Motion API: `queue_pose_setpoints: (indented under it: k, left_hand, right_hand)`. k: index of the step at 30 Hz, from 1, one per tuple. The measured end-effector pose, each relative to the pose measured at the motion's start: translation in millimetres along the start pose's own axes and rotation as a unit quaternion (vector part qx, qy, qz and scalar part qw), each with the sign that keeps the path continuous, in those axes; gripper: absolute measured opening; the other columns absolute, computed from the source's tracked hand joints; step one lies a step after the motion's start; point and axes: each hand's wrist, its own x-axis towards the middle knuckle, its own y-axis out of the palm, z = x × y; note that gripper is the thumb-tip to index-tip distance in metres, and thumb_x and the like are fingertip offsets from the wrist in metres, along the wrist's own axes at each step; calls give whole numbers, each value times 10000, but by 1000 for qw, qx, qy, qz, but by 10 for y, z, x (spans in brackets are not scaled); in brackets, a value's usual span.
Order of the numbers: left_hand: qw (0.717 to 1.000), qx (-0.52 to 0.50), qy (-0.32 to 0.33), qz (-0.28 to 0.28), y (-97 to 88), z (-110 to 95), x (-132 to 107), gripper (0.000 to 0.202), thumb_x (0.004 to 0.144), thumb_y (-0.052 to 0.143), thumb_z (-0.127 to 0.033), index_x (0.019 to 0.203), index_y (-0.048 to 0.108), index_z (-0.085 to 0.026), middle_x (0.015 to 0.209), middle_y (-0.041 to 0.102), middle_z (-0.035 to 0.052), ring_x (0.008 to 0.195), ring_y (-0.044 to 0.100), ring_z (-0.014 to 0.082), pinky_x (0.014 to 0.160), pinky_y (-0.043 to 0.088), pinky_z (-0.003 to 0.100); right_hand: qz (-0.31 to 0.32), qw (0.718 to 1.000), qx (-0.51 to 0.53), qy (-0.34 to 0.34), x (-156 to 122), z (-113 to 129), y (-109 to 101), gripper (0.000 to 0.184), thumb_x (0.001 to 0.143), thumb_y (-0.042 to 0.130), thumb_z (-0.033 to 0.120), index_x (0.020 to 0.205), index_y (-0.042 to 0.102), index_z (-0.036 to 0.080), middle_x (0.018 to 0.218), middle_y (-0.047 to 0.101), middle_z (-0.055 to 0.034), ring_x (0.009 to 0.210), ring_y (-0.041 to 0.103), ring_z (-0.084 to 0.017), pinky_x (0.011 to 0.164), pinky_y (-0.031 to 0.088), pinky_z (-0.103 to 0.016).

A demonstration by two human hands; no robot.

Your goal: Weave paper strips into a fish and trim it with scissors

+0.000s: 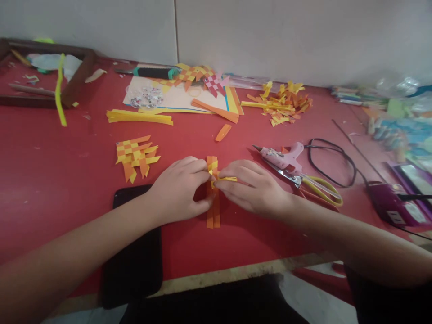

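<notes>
Black fabric clothing point(209, 306) lies nearest the viewer, along the bottom edge. Beyond it spreads the broad red tabletop point(189, 256), bounded by a pale, worn front edge point(236, 272) and a whitish wall point(286, 40) behind. A black rectangular slab point(135, 256), resembling a phone or tablet, sits at lower left; its near end reaches past the front edge, and the left forearm crosses over it. A dark brown rectangular frame point(76, 81) stands at far left, well apart from the hands.

The left hand point(182, 191) and right hand point(254, 184) face each other mid-table, with red surface between them and the front edge. Right-side room is limited by yellow-and-orange-handled scissors point(324, 189) under a pink plastic glue gun point(286, 159), both near the right hand. A woven yellow-and-orange paper fish point(133, 155) lies left of the left hand.

The orange and yellow paper strip piece point(213, 213) lies upright between the hands. The left thumb and fingertips grasp it from the left; the right fingertips pinch its crossing, where a yellow end projects rightward. Fingertips partly hide the crossing.
</notes>
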Motion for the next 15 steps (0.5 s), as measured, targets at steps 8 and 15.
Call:
queue_pose_setpoints:
  k: [8,15]
  left_hand:
    - [1000,4,-14,-9,39,-12,10,288,867,617,-423,892,654,-139,877,574,57,873,527,240,789,471,389]
    - [1000,17,-10,-10,34,-17,-5,270,868,606,-406,896,668,-145,879,576,65,870,528,247,774,470,391]
  right_hand:
    - [28,999,17,-15,6,-47,-13,165,960,492,119,994,645,168,930,722,-65,888,655,-175,807,556,-349]
    - [34,998,-19,-43,-22,-81,-76,172,947,510,100,1023,659,138,887,730,-60,855,644,-187,814,561,-356]
